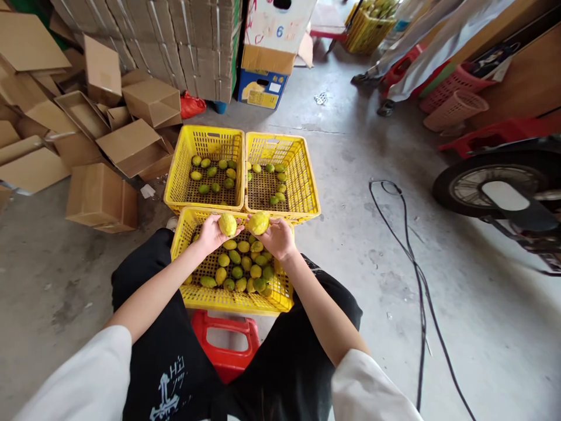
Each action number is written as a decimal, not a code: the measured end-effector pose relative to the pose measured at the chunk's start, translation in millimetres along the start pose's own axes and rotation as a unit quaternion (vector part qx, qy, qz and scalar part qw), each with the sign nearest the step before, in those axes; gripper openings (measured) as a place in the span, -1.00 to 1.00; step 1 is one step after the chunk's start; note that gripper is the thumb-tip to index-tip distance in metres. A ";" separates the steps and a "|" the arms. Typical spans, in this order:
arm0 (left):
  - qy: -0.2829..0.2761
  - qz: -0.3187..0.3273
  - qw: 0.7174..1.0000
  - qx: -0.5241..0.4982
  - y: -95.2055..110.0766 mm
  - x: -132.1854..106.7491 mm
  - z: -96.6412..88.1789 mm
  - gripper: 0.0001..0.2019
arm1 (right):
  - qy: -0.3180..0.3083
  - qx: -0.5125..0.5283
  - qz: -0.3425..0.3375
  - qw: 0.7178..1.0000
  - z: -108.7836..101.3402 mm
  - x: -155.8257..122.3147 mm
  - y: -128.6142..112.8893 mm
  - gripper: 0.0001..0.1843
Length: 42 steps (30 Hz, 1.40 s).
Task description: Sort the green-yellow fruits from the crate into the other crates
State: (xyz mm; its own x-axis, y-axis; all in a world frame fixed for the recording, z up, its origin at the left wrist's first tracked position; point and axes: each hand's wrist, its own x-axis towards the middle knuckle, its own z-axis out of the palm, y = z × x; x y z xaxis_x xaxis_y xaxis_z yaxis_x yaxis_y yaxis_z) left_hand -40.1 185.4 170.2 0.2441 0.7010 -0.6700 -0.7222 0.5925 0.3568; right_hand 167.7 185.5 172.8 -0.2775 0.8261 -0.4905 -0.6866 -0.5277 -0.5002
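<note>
My left hand (211, 234) is closed around a yellow-green fruit (227, 224), and my right hand (277, 237) grips a second yellow fruit (258, 223). Both hands hover over the far end of the near yellow crate (232, 300), which lies between my knees and holds several green and yellow fruits (239, 266). Beyond it two more yellow crates stand side by side: the left crate (180, 169) and the right crate (307, 175), each with a few fruits on the bottom.
A red plastic stool (225, 345) is under me. Loose cardboard boxes (100, 199) pile up on the left, stacked flat cartons (175, 41) behind. A black cable (412, 257) runs over the concrete floor on the right, near a scooter wheel (486, 187). Pink baskets (456, 108) lie far right.
</note>
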 end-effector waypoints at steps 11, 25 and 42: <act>-0.006 0.006 0.999 0.046 -4.2 -4.8 0.1 -0.89 | 0.009 0.008 0.030 0.999 0.7 -4.3 1.3 -0.77; -0.014 0.000 0.999 -0.034 -3.4 2.7 -3.7 -0.62 | 0.025 0.051 0.045 0.997 7.5 -3.1 -3.1 -0.76; 0.014 -0.020 0.998 0.059 -2.6 -7.3 8.8 -0.76 | -0.015 0.024 0.097 0.995 -4.4 1.1 3.3 -0.81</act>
State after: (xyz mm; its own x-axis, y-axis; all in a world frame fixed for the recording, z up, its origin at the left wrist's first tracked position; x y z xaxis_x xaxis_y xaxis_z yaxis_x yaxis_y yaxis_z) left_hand -34.3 182.2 179.9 0.2523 0.6650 -0.7030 -0.6303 0.6642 0.4020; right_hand 168.1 183.7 167.5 -0.4279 0.7153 -0.5525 -0.6488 -0.6686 -0.3634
